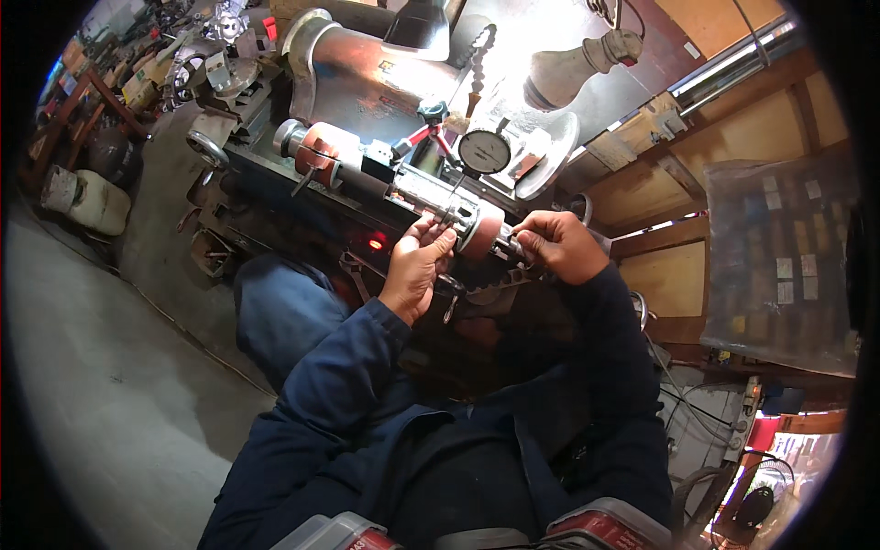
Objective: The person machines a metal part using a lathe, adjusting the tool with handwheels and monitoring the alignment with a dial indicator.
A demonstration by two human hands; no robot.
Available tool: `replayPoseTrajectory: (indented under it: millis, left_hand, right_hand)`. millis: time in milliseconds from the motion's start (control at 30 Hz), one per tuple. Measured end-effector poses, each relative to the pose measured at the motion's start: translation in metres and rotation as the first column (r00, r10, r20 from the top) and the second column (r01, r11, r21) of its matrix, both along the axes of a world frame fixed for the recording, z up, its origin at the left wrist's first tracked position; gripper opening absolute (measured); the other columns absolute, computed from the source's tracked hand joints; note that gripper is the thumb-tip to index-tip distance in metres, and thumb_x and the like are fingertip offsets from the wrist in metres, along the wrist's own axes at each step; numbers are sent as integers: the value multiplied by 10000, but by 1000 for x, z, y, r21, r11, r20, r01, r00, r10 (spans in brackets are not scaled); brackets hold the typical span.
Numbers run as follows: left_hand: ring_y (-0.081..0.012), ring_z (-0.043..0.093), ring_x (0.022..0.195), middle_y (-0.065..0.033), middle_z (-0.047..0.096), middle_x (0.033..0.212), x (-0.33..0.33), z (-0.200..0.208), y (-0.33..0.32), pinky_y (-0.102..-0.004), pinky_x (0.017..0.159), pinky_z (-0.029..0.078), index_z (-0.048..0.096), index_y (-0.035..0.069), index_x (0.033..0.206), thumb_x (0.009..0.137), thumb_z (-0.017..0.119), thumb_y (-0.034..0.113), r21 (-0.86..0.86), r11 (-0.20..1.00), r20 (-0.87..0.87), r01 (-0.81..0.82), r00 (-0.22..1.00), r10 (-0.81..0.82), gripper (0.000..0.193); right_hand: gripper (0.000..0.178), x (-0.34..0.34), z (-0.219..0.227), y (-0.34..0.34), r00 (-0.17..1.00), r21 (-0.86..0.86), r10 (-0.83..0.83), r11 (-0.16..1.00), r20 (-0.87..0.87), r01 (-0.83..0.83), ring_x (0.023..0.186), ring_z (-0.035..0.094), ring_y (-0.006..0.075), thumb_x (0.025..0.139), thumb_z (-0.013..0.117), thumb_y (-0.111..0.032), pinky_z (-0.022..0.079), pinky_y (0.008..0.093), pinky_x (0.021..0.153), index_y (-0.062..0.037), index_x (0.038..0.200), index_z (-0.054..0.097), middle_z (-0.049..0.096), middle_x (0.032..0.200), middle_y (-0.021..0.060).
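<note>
On a bench fixture in front of me, a shiny metal shaft [423, 189] lies between two reddish-brown end blocks, the left block [332, 149] and the right block [485, 231]. My left hand [417, 270] is closed, thumb and fingers pinching the shaft's end just left of the right block. My right hand [570, 246] is closed too, its fingertips gripping the small metal spindle end [510, 242] that sticks out of the right block. Above the shaft stands a round dial indicator [484, 151] on a red-jointed arm [419, 137]. The fingertips partly hide both contact points.
A lamp head [577, 71] hangs over the back of the bench. A large reddish pipe-shaped casting [376, 73] lies behind the fixture. Handwheels [207, 147] stick out at the bench ends. Metal parts crowd the far left; a plastic-covered rack [779, 266] stands right.
</note>
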State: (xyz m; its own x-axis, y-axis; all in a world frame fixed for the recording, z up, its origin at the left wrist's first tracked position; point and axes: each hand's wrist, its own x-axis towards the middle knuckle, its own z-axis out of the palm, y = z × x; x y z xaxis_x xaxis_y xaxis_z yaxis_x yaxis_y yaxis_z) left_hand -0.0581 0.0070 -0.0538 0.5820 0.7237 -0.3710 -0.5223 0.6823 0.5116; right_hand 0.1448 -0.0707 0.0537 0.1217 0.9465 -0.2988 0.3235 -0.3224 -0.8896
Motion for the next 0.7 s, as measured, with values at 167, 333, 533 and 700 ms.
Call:
replayPoseTrajectory:
  millis: [167,333,533,700]
  left_hand:
    - [-38,511,664,34,554,831,-3,-7,8,-187,529,388,519,91,1053,900,622,49,20,994,91,109,990,-111,189]
    - [-61,503,628,24,541,816,0,-16,8,-191,508,373,524,105,1009,931,572,45,-6,991,249,133,960,-127,109]
    - [-80,507,621,8,539,790,2,-31,11,-192,501,362,533,115,992,937,587,96,-38,985,358,170,922,-146,80]
    - [-80,508,612,13,545,771,5,-31,15,-200,479,359,552,109,956,913,630,130,-72,975,350,210,921,-173,91]
  right_hand:
    - [114,14,-1,25,892,112,281,934,355,-339,635,545,89,814,603,79,433,253,594,-1,862,668,616,690,25]
    - [74,11,2,27,719,293,232,799,655,-525,697,548,132,812,617,22,427,276,656,-44,816,651,595,732,78]
    - [109,-14,20,-30,787,611,-562,724,256,318,779,579,136,896,631,-135,460,267,731,-31,929,627,596,838,48]
    - [244,29,43,-136,263,621,-751,652,605,435,942,609,201,902,641,-182,465,315,837,-28,1091,645,658,997,100]
